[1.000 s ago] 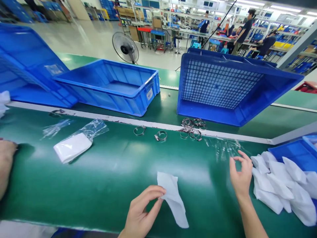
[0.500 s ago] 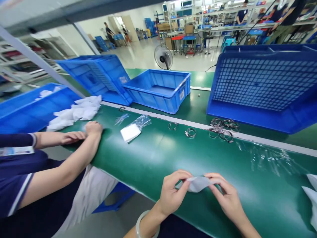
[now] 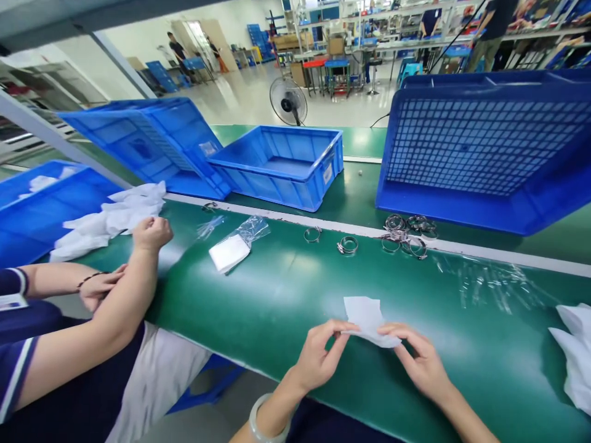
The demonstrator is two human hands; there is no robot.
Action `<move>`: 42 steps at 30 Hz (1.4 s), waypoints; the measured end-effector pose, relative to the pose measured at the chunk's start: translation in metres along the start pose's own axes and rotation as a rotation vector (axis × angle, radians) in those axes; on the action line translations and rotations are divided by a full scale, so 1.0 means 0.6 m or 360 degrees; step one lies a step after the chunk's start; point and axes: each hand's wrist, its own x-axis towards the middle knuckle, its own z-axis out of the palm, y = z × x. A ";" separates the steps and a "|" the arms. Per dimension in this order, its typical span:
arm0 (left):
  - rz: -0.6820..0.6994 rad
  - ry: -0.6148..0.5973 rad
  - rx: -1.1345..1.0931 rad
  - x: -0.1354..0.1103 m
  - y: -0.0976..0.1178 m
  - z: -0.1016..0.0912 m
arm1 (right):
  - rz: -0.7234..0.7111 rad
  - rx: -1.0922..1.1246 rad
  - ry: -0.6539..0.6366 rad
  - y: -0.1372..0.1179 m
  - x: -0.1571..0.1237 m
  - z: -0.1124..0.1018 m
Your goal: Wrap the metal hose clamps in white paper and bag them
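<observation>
A small, thin white bag [image 3: 364,317] is stretched between my two hands, its far part tilted up and its near edge spread wide. My left hand [image 3: 322,354] pinches the left end of that edge between thumb and fingers. At the right end, my right hand [image 3: 418,357] grips it in the same way. Beyond my hands, metal hose clamps [image 3: 348,245] lie on the green work surface [image 3: 277,289], with several more heaped to the right. Clear plastic strips [image 3: 496,283] are spread at the right, near a pile of white bags [image 3: 577,351].
A co-worker's forearm [image 3: 133,301] rests on the surface at left, beside white bags [image 3: 124,206]. A white stack in clear plastic [image 3: 229,253] lies between us. Blue crates [image 3: 281,178] line the back, one large crate [image 3: 462,147] tilted up at right. A fan [image 3: 289,101] stands behind.
The white bag has turned so its far part now shows upright beyond my fingers. The view has shifted slightly right. The co-worker's far hand has drawn back toward their body.
</observation>
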 end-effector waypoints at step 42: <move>-0.0624 0.0187 0.0774 -0.020 -0.031 0.060 | 0.0762 -0.0933 -0.0040 0.010 -0.030 0.028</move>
